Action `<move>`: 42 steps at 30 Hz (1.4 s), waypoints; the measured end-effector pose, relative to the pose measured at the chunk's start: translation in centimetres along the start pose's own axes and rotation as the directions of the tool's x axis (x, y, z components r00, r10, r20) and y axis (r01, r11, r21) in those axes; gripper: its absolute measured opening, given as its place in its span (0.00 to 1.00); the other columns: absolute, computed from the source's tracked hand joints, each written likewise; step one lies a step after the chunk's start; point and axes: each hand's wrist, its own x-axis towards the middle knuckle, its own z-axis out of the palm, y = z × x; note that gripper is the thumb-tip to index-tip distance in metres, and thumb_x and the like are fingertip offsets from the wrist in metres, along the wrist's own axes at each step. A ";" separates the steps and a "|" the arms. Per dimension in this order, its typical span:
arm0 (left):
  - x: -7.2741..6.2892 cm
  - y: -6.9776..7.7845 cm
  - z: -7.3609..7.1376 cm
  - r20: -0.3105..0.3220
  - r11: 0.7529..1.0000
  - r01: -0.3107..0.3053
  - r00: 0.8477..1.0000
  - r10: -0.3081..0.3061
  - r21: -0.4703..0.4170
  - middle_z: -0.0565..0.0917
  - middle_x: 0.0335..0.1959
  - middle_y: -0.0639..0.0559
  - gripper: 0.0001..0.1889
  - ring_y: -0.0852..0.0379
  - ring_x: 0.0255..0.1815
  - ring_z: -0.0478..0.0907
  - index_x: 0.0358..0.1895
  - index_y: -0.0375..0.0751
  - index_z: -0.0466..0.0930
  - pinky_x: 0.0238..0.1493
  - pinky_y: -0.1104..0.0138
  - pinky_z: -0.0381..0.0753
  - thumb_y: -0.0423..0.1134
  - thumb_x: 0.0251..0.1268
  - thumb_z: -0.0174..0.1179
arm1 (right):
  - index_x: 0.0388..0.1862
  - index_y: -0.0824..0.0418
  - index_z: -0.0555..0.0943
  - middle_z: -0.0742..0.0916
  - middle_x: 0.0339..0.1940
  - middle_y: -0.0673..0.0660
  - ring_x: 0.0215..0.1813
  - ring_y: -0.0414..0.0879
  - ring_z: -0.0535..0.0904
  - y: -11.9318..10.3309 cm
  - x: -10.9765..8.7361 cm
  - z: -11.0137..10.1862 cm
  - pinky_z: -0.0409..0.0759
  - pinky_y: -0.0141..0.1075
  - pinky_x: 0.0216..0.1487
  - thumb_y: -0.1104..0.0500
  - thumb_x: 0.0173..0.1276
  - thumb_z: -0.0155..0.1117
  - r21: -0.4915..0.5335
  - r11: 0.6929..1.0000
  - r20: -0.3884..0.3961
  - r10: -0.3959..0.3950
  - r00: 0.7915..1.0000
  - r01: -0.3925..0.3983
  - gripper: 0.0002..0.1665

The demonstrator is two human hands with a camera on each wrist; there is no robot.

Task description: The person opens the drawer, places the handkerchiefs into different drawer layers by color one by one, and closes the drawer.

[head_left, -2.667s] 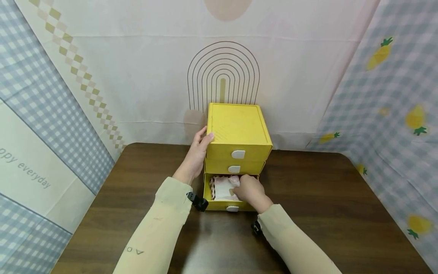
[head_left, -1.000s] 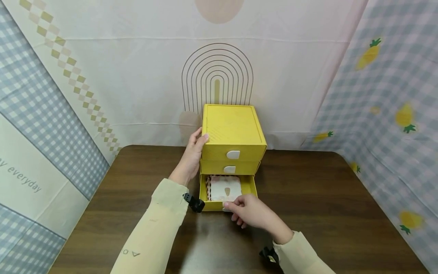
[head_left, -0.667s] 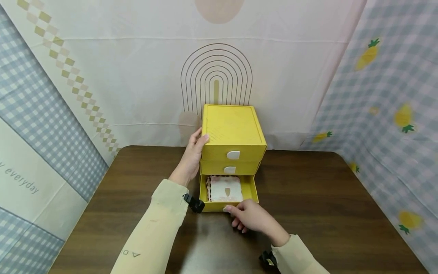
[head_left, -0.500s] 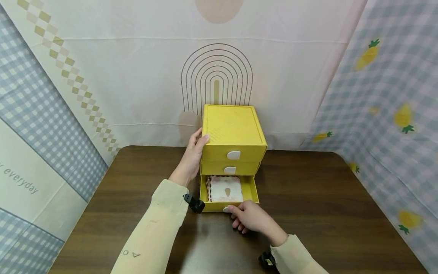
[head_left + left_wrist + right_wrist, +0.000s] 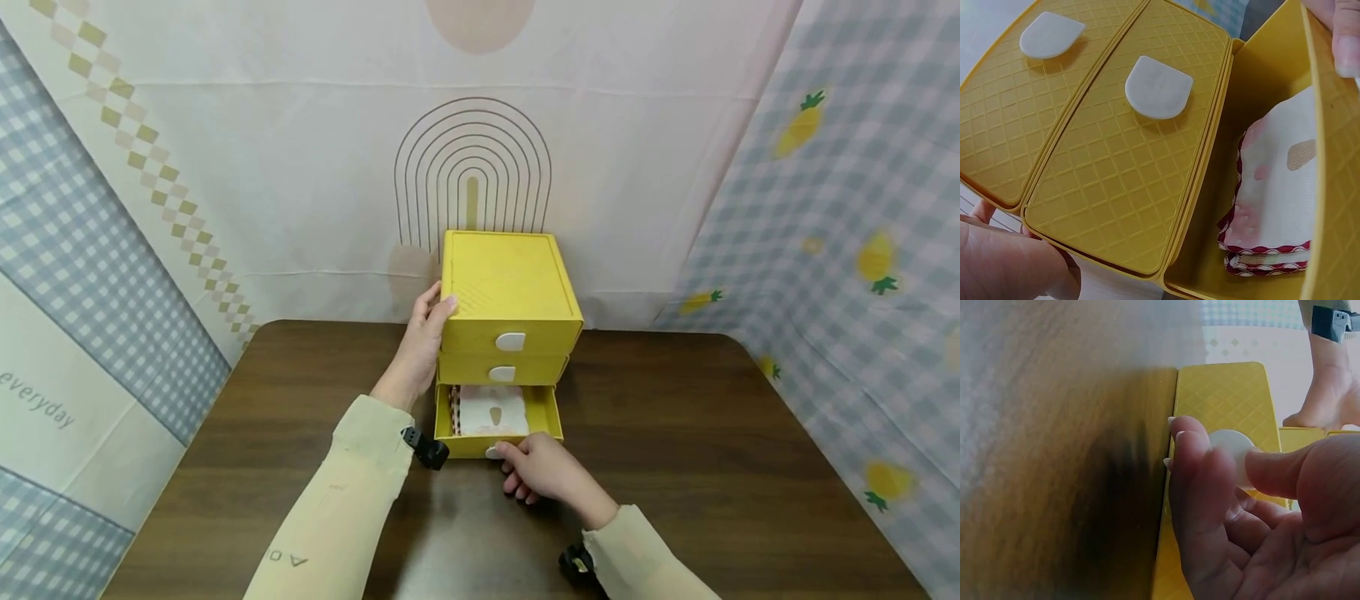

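Observation:
A yellow cabinet of stacked drawers (image 5: 510,275) stands at the back of the table. Its bottom drawer (image 5: 461,447) is pulled out and holds a folded white cloth (image 5: 480,408) with a red checked edge, seen closer in the left wrist view as a cloth (image 5: 1272,187) with pink and tan marks. My left hand (image 5: 420,350) grips the cabinet's left side, its thumb at the top front edge. My right hand (image 5: 551,471) pinches the white handle (image 5: 1230,442) of the bottom drawer between thumb and fingers.
The two upper drawers, with white handles (image 5: 511,342), are closed. A brown wooden table (image 5: 675,467) lies under everything. Printed cloth walls (image 5: 322,167) rise behind and at both sides. Black wrist cameras (image 5: 426,448) sit at both cuffs.
My right hand left the cloth inside the drawer and took hold of the front handle. Since then the drawer has slid slightly inward. The left hand keeps its grip on the cabinet.

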 end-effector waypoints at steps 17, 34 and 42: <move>0.3 -0.4 0.4 -0.019 1.000 -0.019 1.000 0.019 0.000 0.62 0.67 0.54 0.35 0.54 0.64 0.63 0.75 0.58 0.52 0.66 0.60 0.59 0.58 0.69 0.53 | 0.31 0.67 0.83 0.86 0.22 0.56 0.20 0.43 0.79 0.3 3.3 -0.4 0.80 0.39 0.22 0.41 0.73 0.53 0.145 0.989 -0.112 0.051 0.992 -0.035 0.31; 0.1 -0.9 0.4 -0.023 1.000 -0.011 1.000 0.011 0.007 0.62 0.66 0.54 0.34 0.53 0.64 0.64 0.73 0.62 0.54 0.66 0.58 0.60 0.59 0.68 0.54 | 0.36 0.67 0.84 0.86 0.27 0.57 0.24 0.43 0.80 0.2 6.4 -2.5 0.81 0.39 0.28 0.40 0.72 0.55 0.228 0.967 -0.067 0.135 0.989 -0.116 0.29; 0.3 -0.8 0.4 -0.006 1.000 -0.005 1.000 0.005 0.027 0.60 0.69 0.55 0.35 0.54 0.67 0.61 0.74 0.63 0.53 0.68 0.58 0.58 0.62 0.67 0.53 | 0.36 0.67 0.83 0.86 0.27 0.57 0.24 0.43 0.79 0.1 6.3 -2.4 0.81 0.39 0.28 0.40 0.72 0.55 0.253 0.960 -0.081 0.143 0.986 -0.119 0.30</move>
